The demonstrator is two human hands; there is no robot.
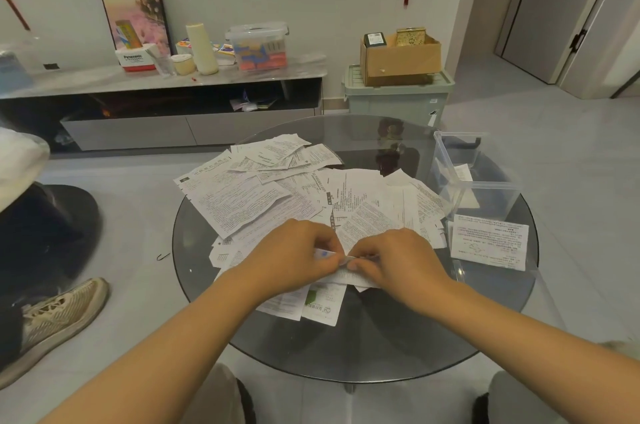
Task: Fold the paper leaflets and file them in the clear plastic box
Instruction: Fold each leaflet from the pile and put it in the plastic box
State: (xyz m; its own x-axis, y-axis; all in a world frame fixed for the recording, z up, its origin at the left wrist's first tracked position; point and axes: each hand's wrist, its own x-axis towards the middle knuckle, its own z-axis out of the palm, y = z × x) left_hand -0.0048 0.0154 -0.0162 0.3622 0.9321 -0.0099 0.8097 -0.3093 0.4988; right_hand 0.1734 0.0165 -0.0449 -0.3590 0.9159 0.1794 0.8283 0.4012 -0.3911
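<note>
A heap of several white printed leaflets (263, 195) covers the middle of the round glass table (381, 337). Above the heap's near edge, my left hand (291, 259) and my right hand (398, 264) pinch one small folded leaflet (341, 262) between their fingertips. The clear plastic box (478, 188) stands at the table's right side with a little paper inside. One flat leaflet (490, 241) lies in front of the box. A leaflet with a green logo (320, 302) lies under my hands.
Another person's beige shoe (59, 319) is on the floor at left. A low TV cabinet (162, 104) with a lidded box and a spool stands behind. A green crate (398, 96) carries a cardboard box.
</note>
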